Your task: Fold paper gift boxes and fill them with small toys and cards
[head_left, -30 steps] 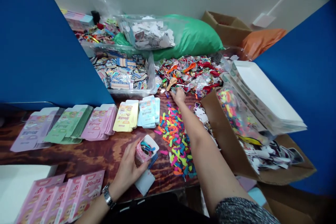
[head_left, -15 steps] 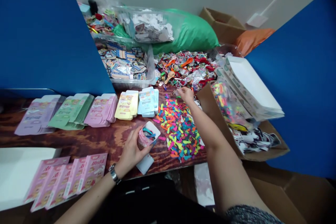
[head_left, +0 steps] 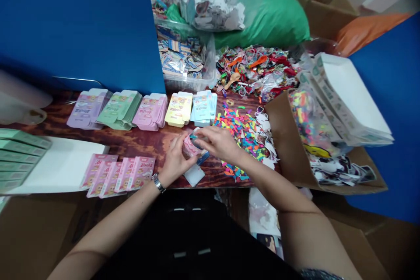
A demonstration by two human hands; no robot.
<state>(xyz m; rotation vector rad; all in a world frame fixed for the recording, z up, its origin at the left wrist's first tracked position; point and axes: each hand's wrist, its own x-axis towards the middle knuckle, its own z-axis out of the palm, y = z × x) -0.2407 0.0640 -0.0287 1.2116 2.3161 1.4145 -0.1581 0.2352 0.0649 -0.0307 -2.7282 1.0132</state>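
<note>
Cartons, pink and seemingly finished, lie near left. Centrally, the left hand wraps an open pink box, likely half-done; the right hand bends at its mouth, grip unclear. Farther, flat carton stacks look unused.

1 head-worn view faces forward and down over the table.

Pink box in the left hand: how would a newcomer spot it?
On the wooden table, left of the bright loose pieces, find the left hand with a watch at its wrist. It holds the pink box, the right hand at its open top. Other pink boxes lie in an overlapping row farther left; this one alone is held.
</note>
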